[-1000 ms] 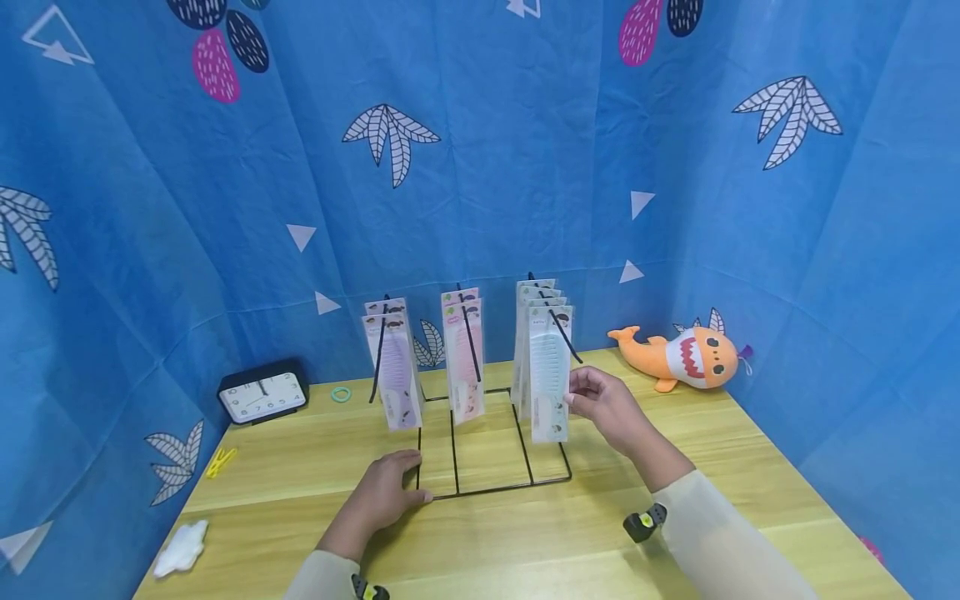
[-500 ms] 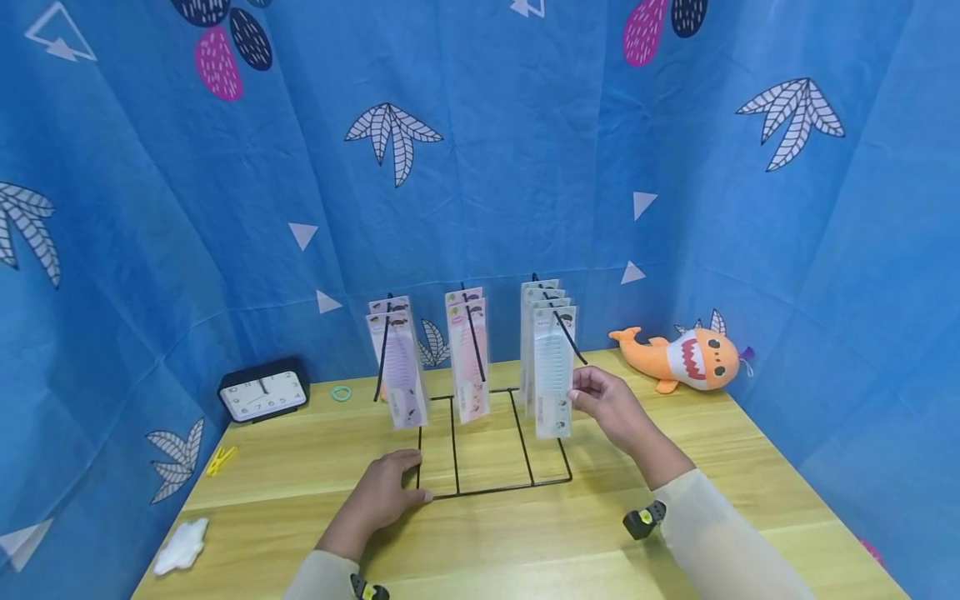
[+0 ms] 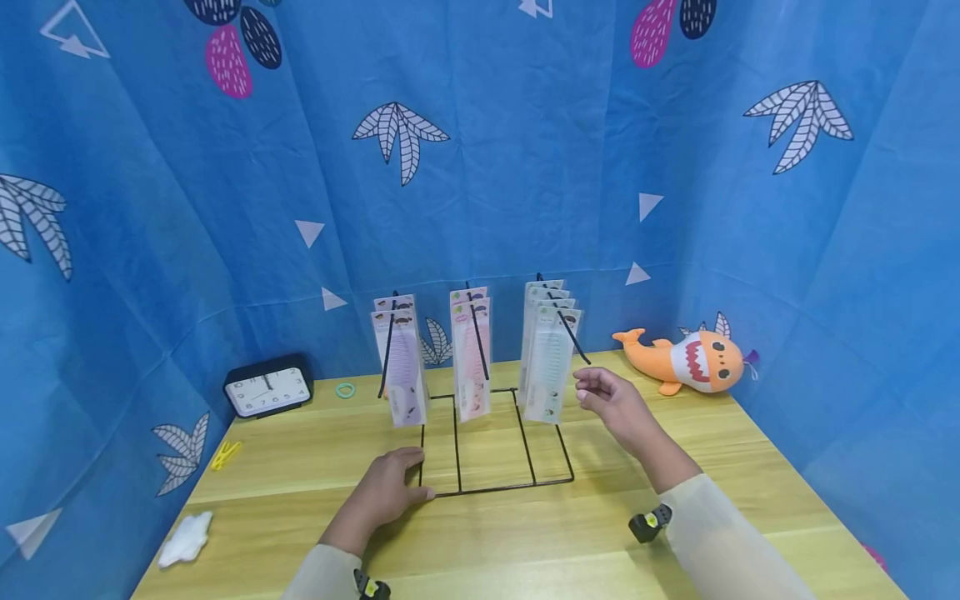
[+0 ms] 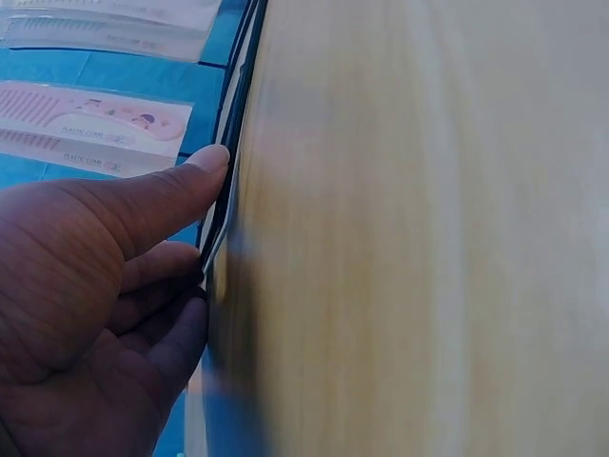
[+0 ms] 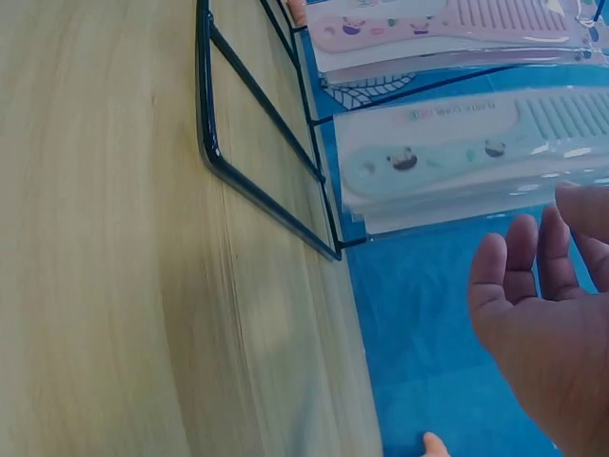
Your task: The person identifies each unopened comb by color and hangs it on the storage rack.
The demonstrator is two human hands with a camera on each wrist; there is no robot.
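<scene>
A black wire display rack stands on the wooden table. Packaged plastic combs hang on its three hooks: purple combs at left, pink combs in the middle, pale green combs at right. My left hand holds the front left corner of the rack's base; in the left wrist view the thumb lies on the wire and the fingers bend at the corner. My right hand is just right of the green combs, fingers loosely bent with nothing between them. The right wrist view shows a small gap to the packs.
At the back left stands a clock, with a green ring beside it. A yellow clip and a white star-shaped piece lie along the left edge. An orange shark toy sits at back right, before the blue curtain.
My right hand has let go of the front green comb pack, which has swung back towards the packs behind it. The left hand has stayed at the rack's corner. The head view has shifted slightly.
</scene>
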